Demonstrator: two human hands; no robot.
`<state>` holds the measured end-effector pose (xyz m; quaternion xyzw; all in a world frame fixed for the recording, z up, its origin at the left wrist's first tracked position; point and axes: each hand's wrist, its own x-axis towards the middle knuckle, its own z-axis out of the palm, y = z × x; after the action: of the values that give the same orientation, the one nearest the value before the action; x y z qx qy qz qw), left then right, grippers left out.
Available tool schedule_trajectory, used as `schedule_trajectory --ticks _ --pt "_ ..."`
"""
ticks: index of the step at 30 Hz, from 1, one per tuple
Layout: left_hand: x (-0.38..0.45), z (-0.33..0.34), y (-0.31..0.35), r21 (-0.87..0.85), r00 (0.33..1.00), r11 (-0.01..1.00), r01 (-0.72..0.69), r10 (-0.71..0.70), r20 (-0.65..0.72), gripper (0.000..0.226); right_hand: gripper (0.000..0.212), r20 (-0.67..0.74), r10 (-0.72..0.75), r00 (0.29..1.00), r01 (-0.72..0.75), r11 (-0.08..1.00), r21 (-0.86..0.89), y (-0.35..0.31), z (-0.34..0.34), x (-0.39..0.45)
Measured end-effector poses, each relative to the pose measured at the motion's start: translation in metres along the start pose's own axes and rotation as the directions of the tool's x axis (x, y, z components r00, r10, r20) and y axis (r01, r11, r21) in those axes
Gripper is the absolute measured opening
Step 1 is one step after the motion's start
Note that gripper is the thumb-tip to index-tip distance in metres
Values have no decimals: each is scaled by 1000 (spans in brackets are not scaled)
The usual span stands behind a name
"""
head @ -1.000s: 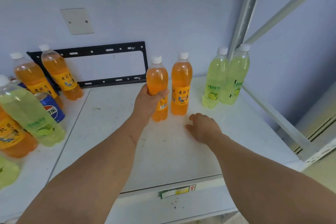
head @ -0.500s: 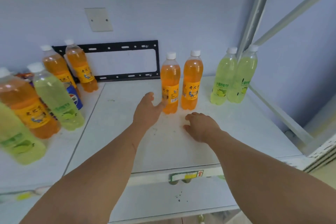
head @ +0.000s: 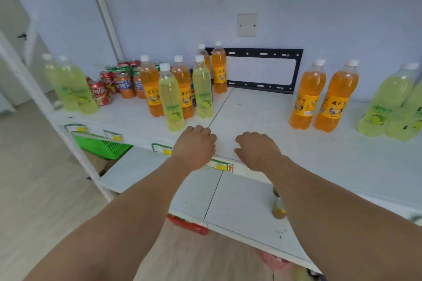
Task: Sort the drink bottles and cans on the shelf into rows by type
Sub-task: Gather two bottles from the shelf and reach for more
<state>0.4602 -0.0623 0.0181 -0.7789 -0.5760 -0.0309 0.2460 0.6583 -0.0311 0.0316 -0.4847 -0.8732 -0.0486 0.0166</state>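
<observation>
Mixed cluster at the left part of the shelf (head: 262, 118): orange soda bottles (head: 151, 89) interleaved with lime-green bottles (head: 170, 100), touching or just beside one another; soda cans (head: 124, 83) packed behind and to their left. Two more green bottles (head: 68, 84) stand at the far left edge. Sorted so far, to the right: a pair of orange bottles (head: 319, 98) side by side, then a green pair (head: 392, 107) beyond them.

Left hand (head: 195, 147) empty, fingers loosely curled, resting at the shelf's front edge just in front of the nearest green bottle. Right hand (head: 257, 150) likewise empty, fingers curled, on the bare board, well apart from any bottle.

Judgement: next pick comes from the cluster. Take the front green bottle first, gripping mid-body; lift straight up before carrying it right, since the neighbours stand close and could topple.
</observation>
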Motion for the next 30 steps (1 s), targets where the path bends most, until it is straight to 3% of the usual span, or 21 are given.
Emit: schedule_trajectory --ticks 6,10,13,16,18,21,25,30 --pt "-39 -6 -59 -30 987 986 161 -162 -18 30 38 -33 -40 999 41 999 27 -61 -18 37" --pt "-35 5 -95 -175 940 928 328 -339 -38 36 41 -53 32 998 -27 996 90 -79 -29 81" --pt "-22 21 -116 -405 864 788 464 -503 12 51 42 -73 120 990 -108 983 145 -89 -30 116" --pt "-7 39 -130 -648 756 509 566 -635 161 80 50 -61 279 958 -247 915 319 -93 -26 145" --pt "3 51 -136 -746 731 361 560 -638 241 93 54 -63 382 922 -316 837 448 -93 -21 160" --pt "19 66 -142 -859 741 202 471 -619 261 90 65 -69 506 860 -373 713 594 -88 -15 180" --pt "35 80 -144 -940 760 77 332 -612 218 69 76 -43 603 796 -376 549 746 -78 -12 206" --pt "50 92 -149 -966 781 -56 251 -578 236 79 92 -22 581 814 -259 395 881 -69 -3 230"
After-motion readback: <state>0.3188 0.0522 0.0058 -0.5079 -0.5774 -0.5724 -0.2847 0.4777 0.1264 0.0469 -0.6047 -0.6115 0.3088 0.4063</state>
